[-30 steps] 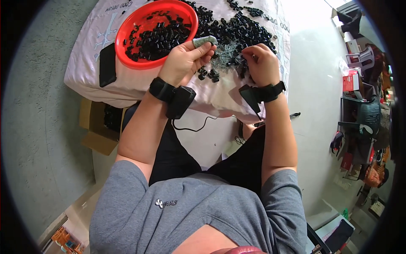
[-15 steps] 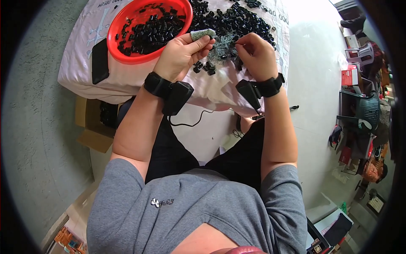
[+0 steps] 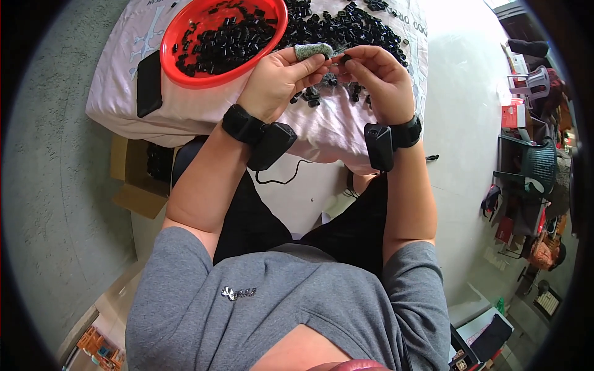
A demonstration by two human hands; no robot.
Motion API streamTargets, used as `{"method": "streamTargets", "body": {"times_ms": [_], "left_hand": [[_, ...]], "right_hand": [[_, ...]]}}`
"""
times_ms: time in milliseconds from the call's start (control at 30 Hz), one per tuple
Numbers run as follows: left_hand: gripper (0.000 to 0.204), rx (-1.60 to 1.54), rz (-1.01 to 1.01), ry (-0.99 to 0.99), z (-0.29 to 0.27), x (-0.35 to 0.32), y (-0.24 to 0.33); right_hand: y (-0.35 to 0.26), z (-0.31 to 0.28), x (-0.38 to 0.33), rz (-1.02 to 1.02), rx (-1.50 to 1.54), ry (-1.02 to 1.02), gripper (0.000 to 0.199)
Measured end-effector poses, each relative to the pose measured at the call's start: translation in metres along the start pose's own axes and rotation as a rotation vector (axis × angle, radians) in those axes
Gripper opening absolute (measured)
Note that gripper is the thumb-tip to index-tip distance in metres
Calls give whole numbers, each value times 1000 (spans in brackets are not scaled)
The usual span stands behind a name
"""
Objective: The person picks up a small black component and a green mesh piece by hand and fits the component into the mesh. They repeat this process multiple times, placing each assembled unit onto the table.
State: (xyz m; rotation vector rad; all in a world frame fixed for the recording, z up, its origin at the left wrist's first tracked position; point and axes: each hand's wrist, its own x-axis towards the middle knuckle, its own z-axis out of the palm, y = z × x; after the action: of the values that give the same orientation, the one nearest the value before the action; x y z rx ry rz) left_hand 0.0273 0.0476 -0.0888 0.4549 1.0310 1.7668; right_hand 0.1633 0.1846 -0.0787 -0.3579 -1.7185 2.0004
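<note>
Over the table's near side, my left hand is closed in a pinch, a speckled grey-green cloth sleeve covering its index finger. Something small and dark shows at its thumb tip, largely hidden by the fingers. My right hand pinches a small black plastic piece between thumb and forefinger. The fingertips of both hands almost meet. Behind and below them lies a tuft of grey-green fibres or thin trimmings, partly covered by the hands. Several loose black pieces lie on the cloth just under the fingers.
A red basin of black pieces stands left of my hands, beside a black phone-like slab. A heap of black pieces spreads behind. Pale cloth covers the table. An open cardboard box sits below left.
My right hand has come left to meet my left hand, and a black piece now shows in its pinch. My left hand has shifted slightly right.
</note>
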Motion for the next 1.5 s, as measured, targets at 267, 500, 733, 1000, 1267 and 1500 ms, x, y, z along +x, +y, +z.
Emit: {"method": "streamTargets", "body": {"times_ms": [267, 500, 733, 1000, 1267, 1500], "left_hand": [[15, 35, 50, 5, 2, -1, -1], [15, 56, 82, 28, 5, -2, -2], [15, 130, 118, 53, 5, -2, -4], [15, 165, 171, 72, 7, -1, -9], [26, -90, -94, -222, -11, 1, -4], [26, -77, -96, -229, -4, 0, 2]], "right_hand": [[6, 2, 0, -70, -45, 75, 18], [7, 7, 1, -62, 85, 110, 18], [11, 8, 1, -67, 26, 127, 14], [14, 16, -2, -91, 17, 147, 13], [14, 24, -2, -117, 164, 165, 11], [-2, 26, -6, -418, -615, 194, 11]]}}
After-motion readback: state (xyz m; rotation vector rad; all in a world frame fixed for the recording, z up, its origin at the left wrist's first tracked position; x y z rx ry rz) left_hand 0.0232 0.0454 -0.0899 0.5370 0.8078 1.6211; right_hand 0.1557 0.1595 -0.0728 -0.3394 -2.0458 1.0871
